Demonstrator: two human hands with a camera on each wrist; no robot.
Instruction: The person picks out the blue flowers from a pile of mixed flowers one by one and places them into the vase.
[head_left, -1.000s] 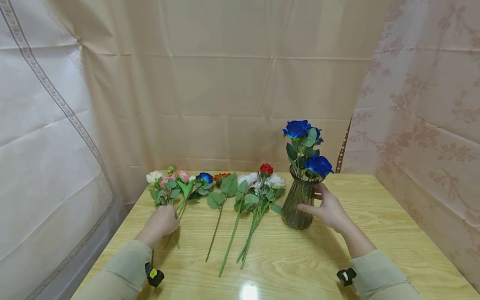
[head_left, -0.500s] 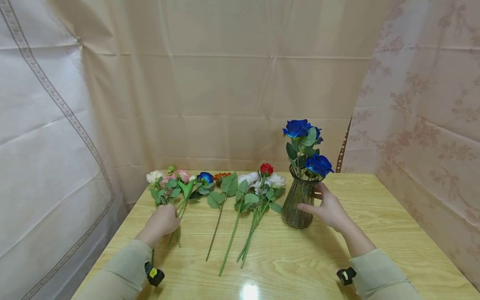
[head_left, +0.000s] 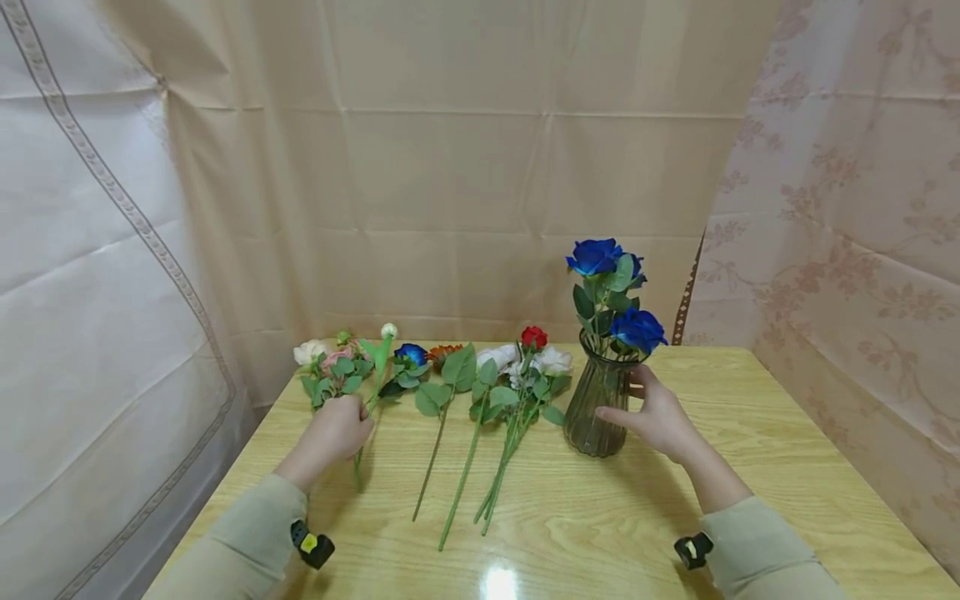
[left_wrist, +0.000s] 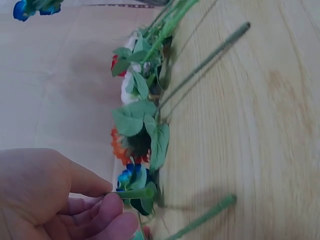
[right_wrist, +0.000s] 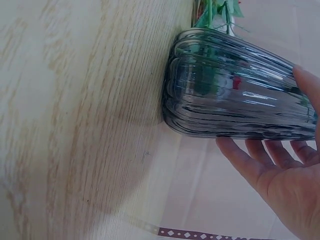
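Note:
My left hand (head_left: 333,433) pinches the green stem (left_wrist: 137,193) of a small white flower (head_left: 389,331) with a bright green leaf. The bloom is raised at the back left. At the right, my right hand (head_left: 660,421) holds a ribbed, smoky glass vase (head_left: 596,412), thumb on one side and fingers on the other. The vase (right_wrist: 230,87) stands upright on the table. Several blue roses (head_left: 637,331) with green leaves rise from its mouth. Pink and cream flowers (head_left: 311,352) lie beyond my left hand, their stems partly hidden by it.
Loose flowers lie in a row on the wooden table (head_left: 600,533): a blue rose (head_left: 410,355), an orange flower (head_left: 442,354), white blooms (head_left: 553,361) and a red rose (head_left: 533,337). Their stems point toward the near edge. A beige curtain (head_left: 465,167) hangs behind.
The left hand has shifted slightly right and up, lifting the white flower above the pink ones. The right hand and the vase have stayed in place.

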